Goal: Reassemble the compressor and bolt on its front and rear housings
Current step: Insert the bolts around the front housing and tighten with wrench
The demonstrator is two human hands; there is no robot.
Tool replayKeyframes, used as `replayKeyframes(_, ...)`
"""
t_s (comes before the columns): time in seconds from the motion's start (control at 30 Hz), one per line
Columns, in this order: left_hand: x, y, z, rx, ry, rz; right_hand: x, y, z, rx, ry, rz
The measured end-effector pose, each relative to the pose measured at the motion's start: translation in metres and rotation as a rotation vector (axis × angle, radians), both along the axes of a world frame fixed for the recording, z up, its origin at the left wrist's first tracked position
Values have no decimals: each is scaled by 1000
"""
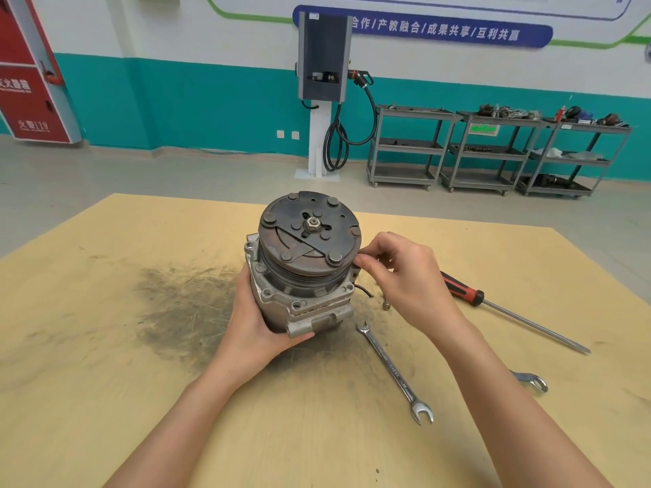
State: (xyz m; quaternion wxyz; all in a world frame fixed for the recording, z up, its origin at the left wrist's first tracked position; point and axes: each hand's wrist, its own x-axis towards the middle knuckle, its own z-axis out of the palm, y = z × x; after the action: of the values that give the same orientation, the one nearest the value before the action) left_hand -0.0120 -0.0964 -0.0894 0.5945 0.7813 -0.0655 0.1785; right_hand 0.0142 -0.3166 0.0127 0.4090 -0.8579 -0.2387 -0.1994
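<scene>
The compressor stands upright on the yellow table, its rusty clutch pulley facing up with a nut at the centre. My left hand grips the lower aluminium body from the left and below. My right hand is at the compressor's right upper corner, thumb and forefinger pinching something small against the front housing flange; what it pinches is hidden by the fingers. A loose bolt lies on the table just right of the compressor.
A combination spanner lies right of the compressor; a second spanner's end shows further right. A red-handled screwdriver lies at the right. A dark grease stain covers the table to the left. Shelving carts stand by the far wall.
</scene>
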Motion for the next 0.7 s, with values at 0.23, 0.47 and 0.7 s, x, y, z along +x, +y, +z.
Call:
replayKeyframes(0.23, 1, 0, -1, -21, 7, -23, 1, -7, 3, -103, 59, 83)
replayKeyframes(0.47, 0, 1, 0, -13, -2, -32, 0, -11, 7, -252, -49, 76)
replayKeyframes(0.7, -1, 1, 1, 0, -5, -18, 2, -18, 10, -172, -25, 114)
